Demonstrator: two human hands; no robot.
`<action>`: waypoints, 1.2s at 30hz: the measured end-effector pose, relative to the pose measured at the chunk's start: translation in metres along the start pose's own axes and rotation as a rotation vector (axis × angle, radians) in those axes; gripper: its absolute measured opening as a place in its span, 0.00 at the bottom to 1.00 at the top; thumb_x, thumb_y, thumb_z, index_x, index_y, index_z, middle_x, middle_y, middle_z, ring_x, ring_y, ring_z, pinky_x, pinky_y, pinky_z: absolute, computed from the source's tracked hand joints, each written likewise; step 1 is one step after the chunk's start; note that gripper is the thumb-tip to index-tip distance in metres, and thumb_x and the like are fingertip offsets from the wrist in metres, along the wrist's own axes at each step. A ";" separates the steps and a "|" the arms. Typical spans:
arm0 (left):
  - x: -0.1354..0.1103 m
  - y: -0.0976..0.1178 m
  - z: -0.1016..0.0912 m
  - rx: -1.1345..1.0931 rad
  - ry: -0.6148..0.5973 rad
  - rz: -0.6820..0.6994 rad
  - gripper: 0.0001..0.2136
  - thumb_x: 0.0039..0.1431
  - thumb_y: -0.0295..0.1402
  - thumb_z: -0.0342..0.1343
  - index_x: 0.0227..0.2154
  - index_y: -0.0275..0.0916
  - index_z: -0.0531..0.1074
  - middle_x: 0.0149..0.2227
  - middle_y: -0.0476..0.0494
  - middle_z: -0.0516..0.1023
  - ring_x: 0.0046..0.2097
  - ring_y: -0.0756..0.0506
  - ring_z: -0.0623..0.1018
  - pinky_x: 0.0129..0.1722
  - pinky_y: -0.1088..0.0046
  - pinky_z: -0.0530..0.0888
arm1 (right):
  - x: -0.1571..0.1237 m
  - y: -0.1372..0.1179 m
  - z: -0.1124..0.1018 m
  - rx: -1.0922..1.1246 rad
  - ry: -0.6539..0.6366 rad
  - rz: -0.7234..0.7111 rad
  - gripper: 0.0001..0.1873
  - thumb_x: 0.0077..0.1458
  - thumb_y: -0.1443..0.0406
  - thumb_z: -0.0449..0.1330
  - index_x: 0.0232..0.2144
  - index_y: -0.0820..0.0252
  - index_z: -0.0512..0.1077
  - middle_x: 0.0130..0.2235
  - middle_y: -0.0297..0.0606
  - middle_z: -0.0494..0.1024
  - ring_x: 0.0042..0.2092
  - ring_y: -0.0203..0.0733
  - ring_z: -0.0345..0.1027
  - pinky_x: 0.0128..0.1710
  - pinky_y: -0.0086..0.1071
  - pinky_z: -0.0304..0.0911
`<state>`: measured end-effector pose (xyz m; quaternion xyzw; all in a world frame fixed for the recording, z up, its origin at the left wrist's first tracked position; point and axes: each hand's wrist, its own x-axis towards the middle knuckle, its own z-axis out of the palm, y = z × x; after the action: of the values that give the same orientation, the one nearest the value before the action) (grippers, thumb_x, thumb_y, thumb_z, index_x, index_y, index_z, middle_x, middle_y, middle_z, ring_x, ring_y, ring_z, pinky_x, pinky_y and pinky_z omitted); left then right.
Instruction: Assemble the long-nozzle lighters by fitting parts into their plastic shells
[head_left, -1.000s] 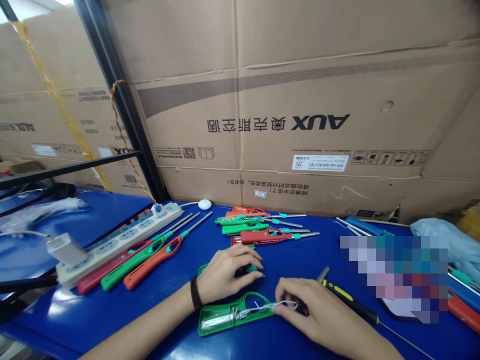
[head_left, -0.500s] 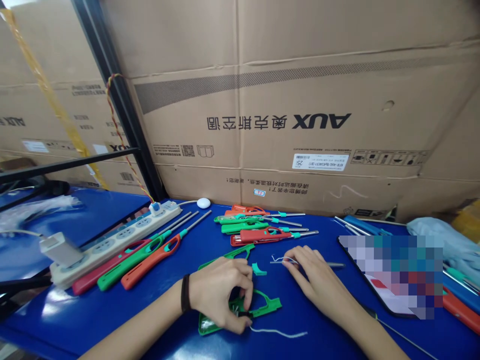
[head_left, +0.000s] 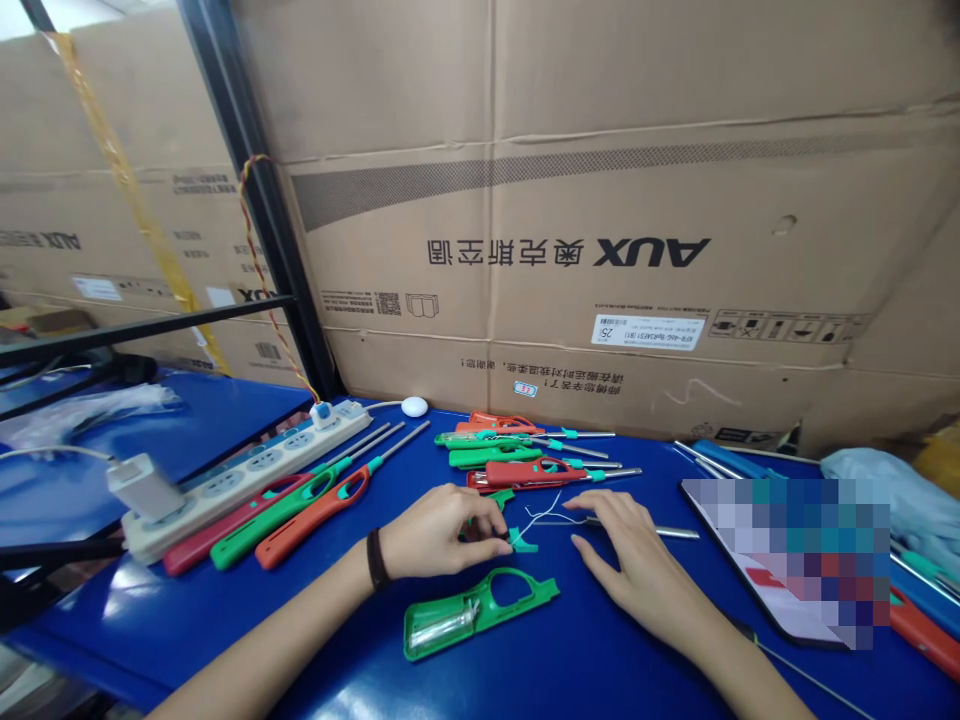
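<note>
My left hand [head_left: 442,533] pinches a green plastic lighter half [head_left: 501,498], which is mostly hidden by the fingers, with a small teal piece [head_left: 523,544] at the fingertips. A thin white thread [head_left: 551,510] runs from there toward my right hand [head_left: 637,565]. That hand lies flat on the blue table, fingers apart, beside a thin metal rod [head_left: 675,532]. Below both hands, touching neither, lies a second green lighter half [head_left: 480,612] holding a small glass-and-metal part.
Several red, green and orange long lighters [head_left: 525,472] lie in groups behind and left of my hands. A white power strip [head_left: 247,480] sits at the left. A pixelated flat device [head_left: 787,560] lies at the right. Cardboard boxes stand along the table's back edge.
My left hand has moved off the lower green half and up to the other green piece. The white thread now lies higher, near the rod, and the lower half sits apart.
</note>
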<state>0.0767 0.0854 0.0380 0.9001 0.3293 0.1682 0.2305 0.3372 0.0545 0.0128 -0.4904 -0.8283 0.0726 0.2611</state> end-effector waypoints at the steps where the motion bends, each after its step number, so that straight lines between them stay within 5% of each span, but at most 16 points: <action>1: 0.000 -0.002 0.000 0.092 0.001 0.004 0.10 0.60 0.39 0.56 0.34 0.37 0.74 0.30 0.47 0.79 0.30 0.49 0.77 0.30 0.78 0.68 | 0.000 0.000 -0.001 0.007 0.014 0.005 0.11 0.60 0.67 0.52 0.46 0.53 0.64 0.47 0.41 0.72 0.50 0.47 0.64 0.50 0.45 0.59; 7: -0.001 -0.003 -0.006 0.360 0.097 0.061 0.09 0.63 0.39 0.53 0.35 0.40 0.74 0.37 0.46 0.76 0.37 0.46 0.76 0.34 0.76 0.67 | 0.001 -0.005 -0.002 0.004 0.087 0.001 0.04 0.59 0.66 0.52 0.38 0.53 0.65 0.43 0.39 0.73 0.46 0.46 0.66 0.46 0.43 0.61; 10: -0.003 0.001 -0.013 0.331 0.101 0.054 0.11 0.62 0.39 0.53 0.29 0.39 0.73 0.32 0.47 0.76 0.33 0.48 0.75 0.31 0.77 0.66 | 0.001 -0.004 0.001 -0.060 0.067 -0.013 0.04 0.59 0.66 0.54 0.37 0.53 0.66 0.42 0.37 0.74 0.45 0.45 0.67 0.44 0.40 0.62; 14: -0.011 0.008 -0.017 0.182 -0.081 0.043 0.19 0.45 0.51 0.64 0.22 0.38 0.72 0.22 0.52 0.75 0.23 0.51 0.73 0.23 0.78 0.62 | 0.002 0.004 0.009 -0.156 0.059 0.022 0.07 0.59 0.63 0.54 0.40 0.55 0.68 0.40 0.42 0.75 0.43 0.49 0.69 0.42 0.43 0.62; 18: -0.018 0.011 -0.013 0.189 -0.180 -0.015 0.24 0.30 0.54 0.69 0.22 0.39 0.72 0.20 0.54 0.74 0.19 0.51 0.71 0.19 0.77 0.58 | 0.003 0.012 0.011 -0.170 0.045 0.071 0.08 0.59 0.63 0.51 0.30 0.54 0.69 0.33 0.39 0.74 0.36 0.49 0.68 0.35 0.41 0.62; 28: -0.007 0.006 -0.010 0.251 -0.101 0.052 0.16 0.46 0.46 0.66 0.33 0.40 0.76 0.32 0.49 0.78 0.31 0.47 0.77 0.27 0.77 0.65 | 0.007 0.017 0.003 0.009 0.187 0.244 0.09 0.65 0.60 0.40 0.38 0.55 0.58 0.30 0.37 0.74 0.28 0.43 0.71 0.27 0.32 0.64; 33: -0.002 0.002 0.003 0.237 -0.033 0.102 0.19 0.52 0.51 0.60 0.36 0.40 0.76 0.34 0.48 0.77 0.33 0.47 0.77 0.29 0.77 0.66 | 0.007 0.003 0.003 0.046 0.154 0.149 0.11 0.65 0.59 0.43 0.40 0.52 0.63 0.40 0.39 0.75 0.44 0.45 0.70 0.44 0.38 0.62; 36: -0.002 0.002 0.006 0.244 -0.002 0.122 0.20 0.54 0.53 0.57 0.37 0.41 0.75 0.35 0.48 0.77 0.34 0.47 0.77 0.29 0.77 0.67 | 0.005 -0.002 0.007 0.053 0.094 0.078 0.12 0.65 0.59 0.44 0.36 0.52 0.66 0.38 0.36 0.74 0.41 0.45 0.69 0.44 0.39 0.60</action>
<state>0.0793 0.0811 0.0335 0.9400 0.2917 0.1396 0.1089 0.3305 0.0584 0.0089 -0.5180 -0.7931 0.0817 0.3097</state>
